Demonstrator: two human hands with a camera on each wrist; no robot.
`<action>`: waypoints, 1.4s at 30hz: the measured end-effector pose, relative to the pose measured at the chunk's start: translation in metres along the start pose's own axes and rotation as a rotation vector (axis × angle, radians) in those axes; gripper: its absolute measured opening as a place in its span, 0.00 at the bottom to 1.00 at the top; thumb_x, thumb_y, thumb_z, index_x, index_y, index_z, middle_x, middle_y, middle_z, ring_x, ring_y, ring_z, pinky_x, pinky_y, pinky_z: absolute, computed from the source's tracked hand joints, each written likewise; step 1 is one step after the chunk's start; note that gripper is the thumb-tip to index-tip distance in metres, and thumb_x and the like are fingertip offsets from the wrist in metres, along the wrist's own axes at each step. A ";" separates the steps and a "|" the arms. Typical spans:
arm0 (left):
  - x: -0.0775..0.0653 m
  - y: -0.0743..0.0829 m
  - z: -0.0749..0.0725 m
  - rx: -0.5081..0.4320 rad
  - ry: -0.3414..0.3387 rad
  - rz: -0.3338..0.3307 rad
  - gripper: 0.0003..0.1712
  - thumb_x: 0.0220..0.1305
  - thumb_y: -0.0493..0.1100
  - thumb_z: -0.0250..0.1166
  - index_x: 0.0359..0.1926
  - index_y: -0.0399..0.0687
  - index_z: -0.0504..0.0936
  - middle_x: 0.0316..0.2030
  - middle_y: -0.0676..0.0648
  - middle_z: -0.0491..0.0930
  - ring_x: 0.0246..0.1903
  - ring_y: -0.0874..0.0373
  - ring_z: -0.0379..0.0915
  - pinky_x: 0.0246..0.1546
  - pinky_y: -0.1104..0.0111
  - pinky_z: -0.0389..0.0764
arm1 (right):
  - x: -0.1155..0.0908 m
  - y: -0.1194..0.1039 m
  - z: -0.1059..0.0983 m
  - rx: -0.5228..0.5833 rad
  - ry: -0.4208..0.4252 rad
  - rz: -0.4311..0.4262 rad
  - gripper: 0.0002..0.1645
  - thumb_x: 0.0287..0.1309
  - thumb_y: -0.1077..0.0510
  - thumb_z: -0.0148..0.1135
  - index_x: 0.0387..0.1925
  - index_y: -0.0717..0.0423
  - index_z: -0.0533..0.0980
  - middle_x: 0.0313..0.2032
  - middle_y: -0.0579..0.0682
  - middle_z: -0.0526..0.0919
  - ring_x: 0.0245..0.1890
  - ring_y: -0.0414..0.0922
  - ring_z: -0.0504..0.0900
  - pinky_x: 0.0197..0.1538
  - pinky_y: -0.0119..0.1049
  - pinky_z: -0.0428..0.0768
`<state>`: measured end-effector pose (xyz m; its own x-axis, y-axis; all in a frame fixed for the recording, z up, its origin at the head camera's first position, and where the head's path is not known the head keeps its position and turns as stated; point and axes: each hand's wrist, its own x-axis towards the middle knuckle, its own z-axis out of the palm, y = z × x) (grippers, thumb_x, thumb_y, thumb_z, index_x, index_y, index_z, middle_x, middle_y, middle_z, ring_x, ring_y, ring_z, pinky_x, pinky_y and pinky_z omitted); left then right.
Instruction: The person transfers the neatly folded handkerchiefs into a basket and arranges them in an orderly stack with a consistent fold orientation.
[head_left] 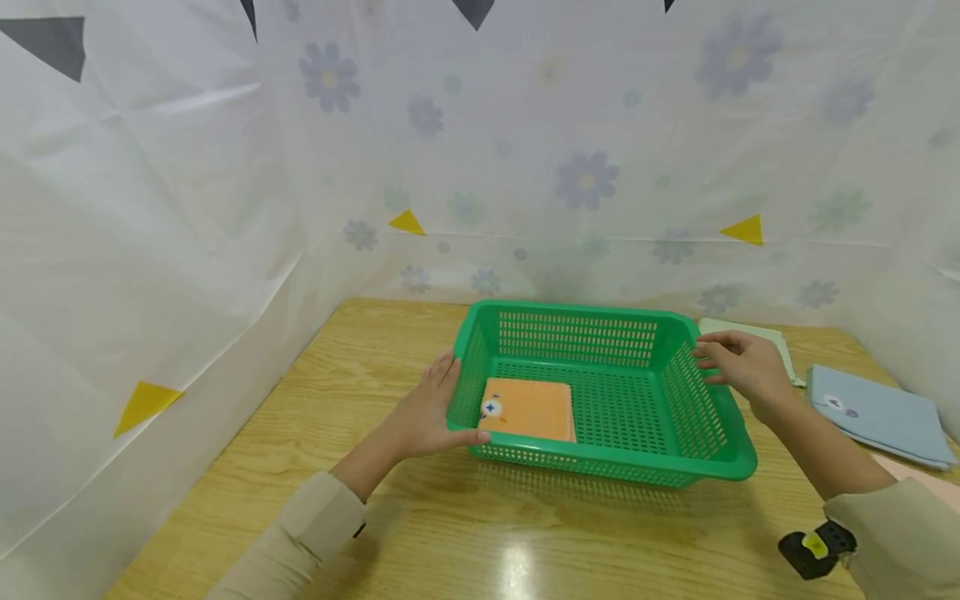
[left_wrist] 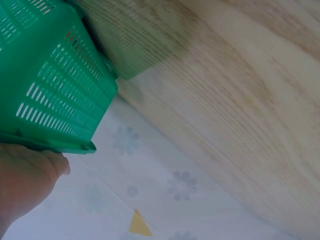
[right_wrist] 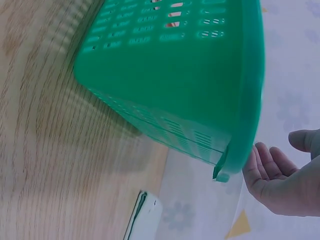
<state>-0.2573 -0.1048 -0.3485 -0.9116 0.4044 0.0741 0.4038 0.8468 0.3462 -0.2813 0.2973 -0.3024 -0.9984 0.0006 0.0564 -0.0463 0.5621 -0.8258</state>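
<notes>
A green plastic basket [head_left: 600,454] with slotted walls is on the wooden table. Inside it, towards the front left, lies a folded orange towel [head_left: 532,408] with a small white animal face. My left hand [head_left: 429,412] holds the basket's near left corner, thumb over the front rim and fingers along the outer left side. In the left wrist view, the fingers lie under the rim. My right hand [head_left: 746,367] is at the right rim. Its fingertips [right_wrist: 257,155] touch the rim's outer edge in the right wrist view, with the thumb standing apart.
A folded blue towel [head_left: 877,412] lies on the table to the right. Behind my right hand, a pale green cloth [head_left: 761,333] is partly hidden. A pink cloth [head_left: 918,479] shows beside the right sleeve. White flowered sheeting [head_left: 525,150] encloses the table's back and sides.
</notes>
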 end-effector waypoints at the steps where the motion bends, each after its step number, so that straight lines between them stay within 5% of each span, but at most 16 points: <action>1: 0.000 0.000 0.000 0.003 -0.002 -0.001 0.64 0.51 0.72 0.59 0.72 0.37 0.39 0.73 0.39 0.35 0.72 0.43 0.30 0.69 0.48 0.49 | 0.000 0.001 0.000 0.000 0.001 -0.001 0.33 0.68 0.47 0.44 0.61 0.72 0.62 0.35 0.38 0.77 0.28 0.22 0.75 0.35 0.29 0.82; 12: -0.001 0.000 0.000 0.003 -0.021 -0.012 0.63 0.53 0.69 0.60 0.72 0.37 0.38 0.73 0.39 0.33 0.72 0.44 0.29 0.69 0.47 0.49 | 0.001 0.013 -0.007 0.027 0.030 0.011 0.32 0.67 0.49 0.45 0.59 0.73 0.63 0.27 0.24 0.72 0.27 0.21 0.75 0.33 0.27 0.81; 27: -0.001 0.000 0.001 -0.003 -0.012 -0.013 0.63 0.52 0.70 0.60 0.72 0.38 0.39 0.73 0.41 0.33 0.72 0.42 0.30 0.68 0.46 0.51 | -0.004 0.023 -0.020 0.017 0.075 0.010 0.29 0.69 0.50 0.41 0.57 0.71 0.65 0.25 0.18 0.70 0.26 0.19 0.73 0.30 0.25 0.80; 34: -0.001 0.002 0.000 0.000 -0.019 -0.010 0.64 0.52 0.70 0.60 0.72 0.38 0.38 0.73 0.40 0.32 0.72 0.43 0.29 0.68 0.47 0.49 | -0.008 0.033 -0.028 0.054 0.103 0.018 0.12 0.68 0.50 0.42 0.44 0.50 0.70 0.25 0.18 0.72 0.26 0.19 0.74 0.30 0.24 0.80; 42: -0.001 0.001 0.000 0.005 -0.012 -0.007 0.63 0.52 0.71 0.60 0.72 0.38 0.39 0.73 0.40 0.33 0.72 0.42 0.30 0.67 0.46 0.51 | -0.010 0.044 -0.036 0.060 0.131 0.034 0.10 0.68 0.52 0.42 0.41 0.49 0.71 0.24 0.18 0.72 0.25 0.20 0.74 0.29 0.24 0.80</action>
<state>-0.2564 -0.1046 -0.3485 -0.9135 0.4023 0.0605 0.3977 0.8514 0.3419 -0.2727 0.3519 -0.3194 -0.9868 0.1291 0.0977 -0.0186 0.5091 -0.8605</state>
